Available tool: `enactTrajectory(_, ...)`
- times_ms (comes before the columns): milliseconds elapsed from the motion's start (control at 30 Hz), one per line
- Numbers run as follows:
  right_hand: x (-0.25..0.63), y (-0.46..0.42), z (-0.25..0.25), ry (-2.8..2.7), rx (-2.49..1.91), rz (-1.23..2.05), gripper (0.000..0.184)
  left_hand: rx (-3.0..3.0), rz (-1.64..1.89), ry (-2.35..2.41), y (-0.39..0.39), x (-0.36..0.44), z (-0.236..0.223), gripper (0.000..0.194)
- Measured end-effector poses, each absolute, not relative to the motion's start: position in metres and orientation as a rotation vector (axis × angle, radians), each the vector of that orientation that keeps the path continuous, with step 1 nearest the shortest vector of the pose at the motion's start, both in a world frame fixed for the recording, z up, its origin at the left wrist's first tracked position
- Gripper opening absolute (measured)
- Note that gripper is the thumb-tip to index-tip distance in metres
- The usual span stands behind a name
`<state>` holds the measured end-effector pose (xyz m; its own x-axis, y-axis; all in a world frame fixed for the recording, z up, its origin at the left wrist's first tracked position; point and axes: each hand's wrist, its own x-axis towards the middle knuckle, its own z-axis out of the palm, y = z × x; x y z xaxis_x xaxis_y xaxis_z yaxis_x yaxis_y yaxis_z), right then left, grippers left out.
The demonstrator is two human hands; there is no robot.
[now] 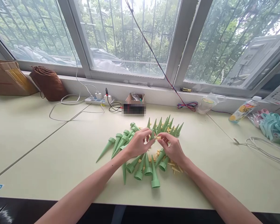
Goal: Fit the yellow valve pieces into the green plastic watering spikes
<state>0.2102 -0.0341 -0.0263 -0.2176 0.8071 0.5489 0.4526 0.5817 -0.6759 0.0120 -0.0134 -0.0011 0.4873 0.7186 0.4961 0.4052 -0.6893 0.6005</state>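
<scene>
Above the middle of the table, my left hand (141, 141) is closed around a green plastic cone spike (152, 134), held with its tip up. Close against it, my right hand (171, 146) pinches a small pale yellow plastic piece (156, 137) at the cone's side; whether the piece sits in the cone cannot be seen. Around both hands lie several more green cone spikes (155, 177), some standing at the back, others on their sides at left and front. Small yellow pieces (175, 168) are scattered under and beside my right hand.
Along the windowsill side are a brown drawstring bag (48, 83), a power strip (93, 100) with cables, a small cardboard box (135, 98) and a coiled wire (188, 105). At right stand a drink bottle (244, 110), teal clips (273, 127) and a looped grey cable (266, 149).
</scene>
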Motion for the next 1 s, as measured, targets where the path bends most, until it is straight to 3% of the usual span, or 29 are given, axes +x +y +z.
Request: enactTrajectory(1000,0.2092,-0.032,-0.0289,-1.874,-0.98,0.392,0.014,2.355,1.059,0.945,-0.0112,0.0105,-0.0034,0.006)
